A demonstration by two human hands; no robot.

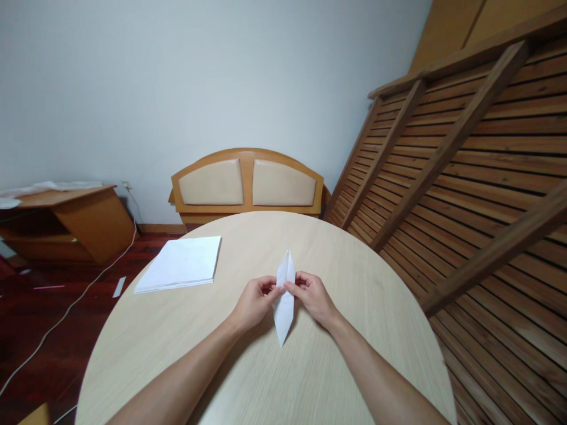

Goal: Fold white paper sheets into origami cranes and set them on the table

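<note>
A folded white paper [284, 313], long and narrow with a point at each end, is held up over the round table [354, 354]. My left hand [258, 300] pinches its left edge, thumb on the near face and fingers behind. On the opposite edge my right hand [313, 296] grips it the same way. Both thumbs nearly meet at the paper's middle. A crease runs down the upper half. The fingertips behind the paper are hidden.
A stack of white paper sheets [179, 262] lies at the table's left. Behind the table stands a wooden headboard [247, 177]. A slatted wooden frame [465, 177] leans along the right. A wooden desk [88, 224] and a white cable [84, 292] are on the left.
</note>
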